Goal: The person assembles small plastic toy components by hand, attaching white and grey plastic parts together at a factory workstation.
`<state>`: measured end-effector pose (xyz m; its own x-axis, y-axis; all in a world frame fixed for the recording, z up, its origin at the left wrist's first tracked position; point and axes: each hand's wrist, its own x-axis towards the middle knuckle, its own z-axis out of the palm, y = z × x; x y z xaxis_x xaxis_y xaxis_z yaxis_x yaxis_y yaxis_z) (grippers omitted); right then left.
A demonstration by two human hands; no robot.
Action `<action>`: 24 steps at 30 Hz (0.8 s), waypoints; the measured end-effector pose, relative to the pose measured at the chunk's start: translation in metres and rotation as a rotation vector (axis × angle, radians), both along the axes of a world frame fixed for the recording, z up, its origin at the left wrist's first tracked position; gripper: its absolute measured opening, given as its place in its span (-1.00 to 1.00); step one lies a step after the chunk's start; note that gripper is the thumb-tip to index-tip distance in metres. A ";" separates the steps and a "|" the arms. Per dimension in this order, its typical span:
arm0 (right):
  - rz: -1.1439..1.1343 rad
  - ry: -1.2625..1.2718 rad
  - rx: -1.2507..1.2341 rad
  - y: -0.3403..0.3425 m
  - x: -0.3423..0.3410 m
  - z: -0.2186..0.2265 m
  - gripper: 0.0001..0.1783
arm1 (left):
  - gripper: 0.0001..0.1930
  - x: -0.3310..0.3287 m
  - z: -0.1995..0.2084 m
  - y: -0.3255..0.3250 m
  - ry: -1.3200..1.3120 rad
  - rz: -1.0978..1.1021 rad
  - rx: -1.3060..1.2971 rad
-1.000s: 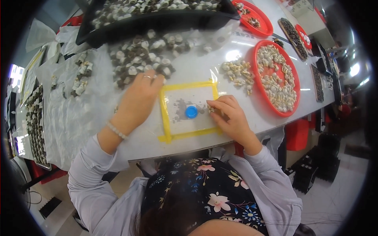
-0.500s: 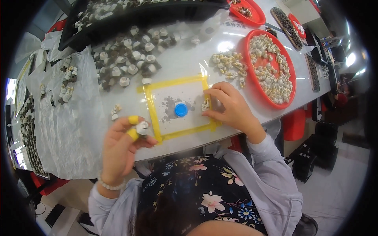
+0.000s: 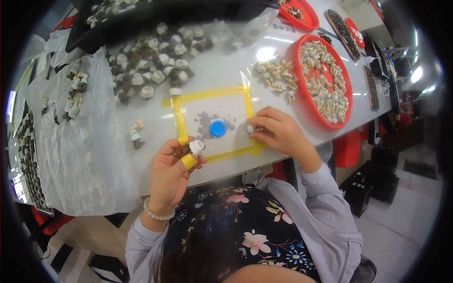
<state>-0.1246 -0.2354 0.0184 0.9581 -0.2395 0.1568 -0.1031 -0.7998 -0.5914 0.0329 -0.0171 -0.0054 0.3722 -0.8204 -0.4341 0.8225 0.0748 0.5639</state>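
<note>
My left hand, with yellow tape wrapped on its finger and thumb, pinches a small white-and-grey hollow piece over the near left corner of a yellow tape frame on the table. At the right side of that frame, my right hand has its thumb and fingertips closed on a small whitish figurine part, partly hidden by the fingers. Between the hands lies a round blue cap amid grey stains. A small white-and-grey figure rests left of the frame.
Many white-and-grey pieces are scattered behind the frame, before a black tray. A red round tray of cream-white parts stands right, with loose ones beside it. Plastic sheeting covers the left, with several figures on it.
My left hand has moved right and slightly up with the white-and-grey piece, closer to the frame. The right hand has shifted slightly right, now pinching the small part.
</note>
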 end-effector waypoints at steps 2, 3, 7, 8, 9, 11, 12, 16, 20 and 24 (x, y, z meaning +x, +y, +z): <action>-0.014 0.024 0.005 0.003 0.003 0.002 -0.68 | -0.68 -0.002 -0.004 0.000 -0.066 0.002 -0.067; 0.017 0.008 -0.032 0.004 0.006 0.003 -0.68 | -0.68 -0.003 -0.006 0.001 -0.062 0.002 -0.069; 0.126 -0.074 -0.175 0.011 0.026 0.012 -0.68 | -0.69 -0.006 -0.012 0.003 -0.123 0.010 -0.102; 0.131 -0.074 -0.175 0.014 0.032 0.013 -0.68 | -0.69 -0.007 -0.013 0.003 -0.141 0.019 -0.118; 0.166 -0.076 -0.177 0.016 0.037 0.014 -0.67 | -0.69 -0.008 -0.014 0.003 -0.140 0.024 -0.118; 0.207 -0.078 -0.180 0.020 0.045 0.014 -0.66 | -0.70 -0.009 -0.016 0.004 -0.155 0.039 -0.153; 0.234 -0.066 -0.202 0.021 0.049 0.014 -0.65 | -0.70 -0.009 -0.016 0.005 -0.156 0.045 -0.152; 0.269 0.017 -0.302 0.022 0.054 0.014 -0.67 | -0.71 -0.009 -0.017 0.007 -0.135 0.037 -0.203; 0.287 0.001 -0.316 0.026 0.057 0.015 -0.69 | -0.72 -0.012 -0.017 0.009 -0.217 0.058 -0.222; 0.279 0.014 -0.288 0.025 0.057 0.016 -0.69 | -0.71 -0.013 -0.014 0.007 -0.259 0.068 -0.216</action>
